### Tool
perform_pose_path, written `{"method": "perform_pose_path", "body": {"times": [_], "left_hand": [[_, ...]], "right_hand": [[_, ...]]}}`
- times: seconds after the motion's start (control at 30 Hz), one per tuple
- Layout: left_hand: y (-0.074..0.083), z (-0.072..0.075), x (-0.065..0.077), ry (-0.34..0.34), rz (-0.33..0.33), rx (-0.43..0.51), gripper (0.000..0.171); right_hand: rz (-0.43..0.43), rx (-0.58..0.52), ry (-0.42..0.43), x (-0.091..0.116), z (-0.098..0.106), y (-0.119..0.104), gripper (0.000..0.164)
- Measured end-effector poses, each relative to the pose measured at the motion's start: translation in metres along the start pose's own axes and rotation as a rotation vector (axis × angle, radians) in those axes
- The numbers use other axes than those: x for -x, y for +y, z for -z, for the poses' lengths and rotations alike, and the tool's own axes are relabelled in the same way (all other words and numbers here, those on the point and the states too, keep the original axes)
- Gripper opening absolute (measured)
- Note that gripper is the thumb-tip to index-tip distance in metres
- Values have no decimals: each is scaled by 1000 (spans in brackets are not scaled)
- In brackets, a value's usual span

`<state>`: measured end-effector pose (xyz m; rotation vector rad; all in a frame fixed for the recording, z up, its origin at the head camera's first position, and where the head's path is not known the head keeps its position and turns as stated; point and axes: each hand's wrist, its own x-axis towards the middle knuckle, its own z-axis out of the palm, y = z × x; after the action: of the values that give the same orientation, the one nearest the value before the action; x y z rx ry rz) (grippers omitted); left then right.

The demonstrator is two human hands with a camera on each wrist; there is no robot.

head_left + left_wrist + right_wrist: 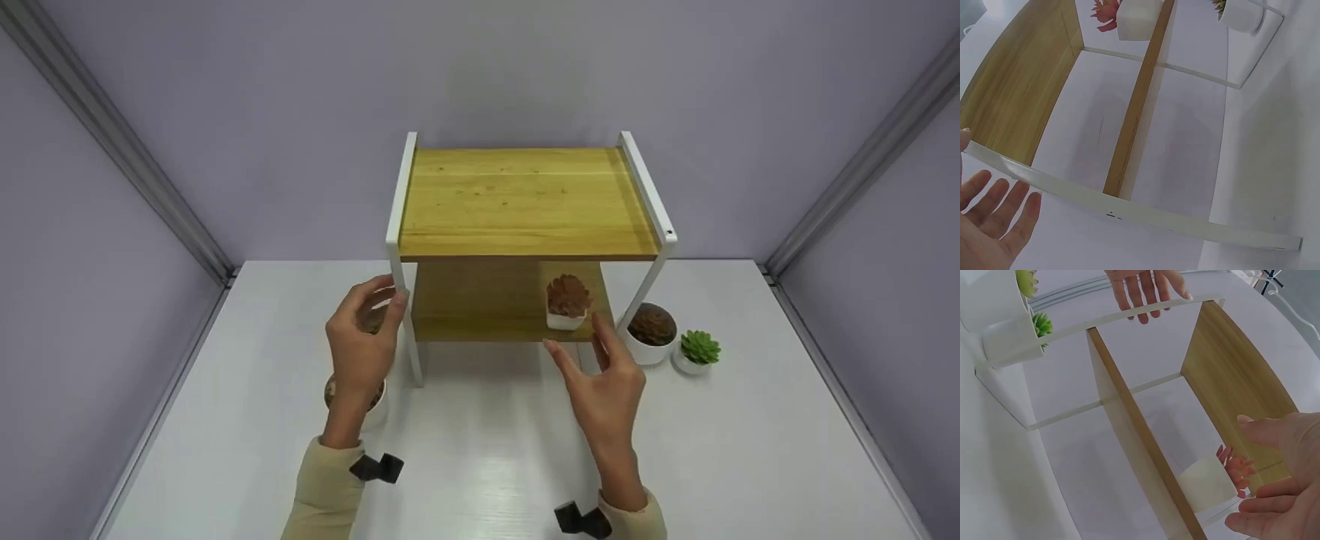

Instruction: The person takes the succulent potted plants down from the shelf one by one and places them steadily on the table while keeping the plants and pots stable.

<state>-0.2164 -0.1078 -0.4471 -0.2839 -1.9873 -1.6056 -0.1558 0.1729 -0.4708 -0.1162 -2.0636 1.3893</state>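
Note:
A two-tier shelf (525, 202) with wooden boards and white side frames stands on the white table. Beside its left front post is my left hand (364, 334), thumb near the post's front and loosely bent fingers on the outer side. In the left wrist view, those fingers (999, 211) lie close along the white side frame (1067, 185). A reddish succulent in a white pot (566, 321) stands at the right of the lower board. My right hand (607, 382) is just in front of it, thumb and fingers apart, holding nothing.
Right of the shelf stand a white pot with a brown plant (651, 330) and a small potted green succulent (699, 351). Another white pot (376, 405) is partly hidden behind my left wrist. Grey walls (510, 67) enclose the back and sides.

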Motion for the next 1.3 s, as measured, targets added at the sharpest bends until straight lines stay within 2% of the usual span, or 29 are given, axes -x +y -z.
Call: {"method": "perform_pose_path", "body": {"times": [0.17, 0.4, 0.53, 0.8, 1.07, 1.3], "left_hand": [[2, -2, -2, 12, -31, 8, 24], [9, -5, -2, 35, 35, -30, 23], [11, -7, -3, 45, 59, -43, 22], [12, -9, -6, 62, 32, -6, 18], [16, -9, -6, 52, 62, -8, 21], [15, -10, -6, 49, 76, -23, 20]], "right_hand": [[38, 25, 40, 3, -12, 4, 73], [84, 102, 157, 6, -27, 6, 73], [68, 97, 206, 7, -37, 5, 71], [71, 46, 253, 6, -51, 0, 76], [7, 41, 356, 5, -64, -5, 79], [2, 40, 425, 5, -77, -4, 77]]}}
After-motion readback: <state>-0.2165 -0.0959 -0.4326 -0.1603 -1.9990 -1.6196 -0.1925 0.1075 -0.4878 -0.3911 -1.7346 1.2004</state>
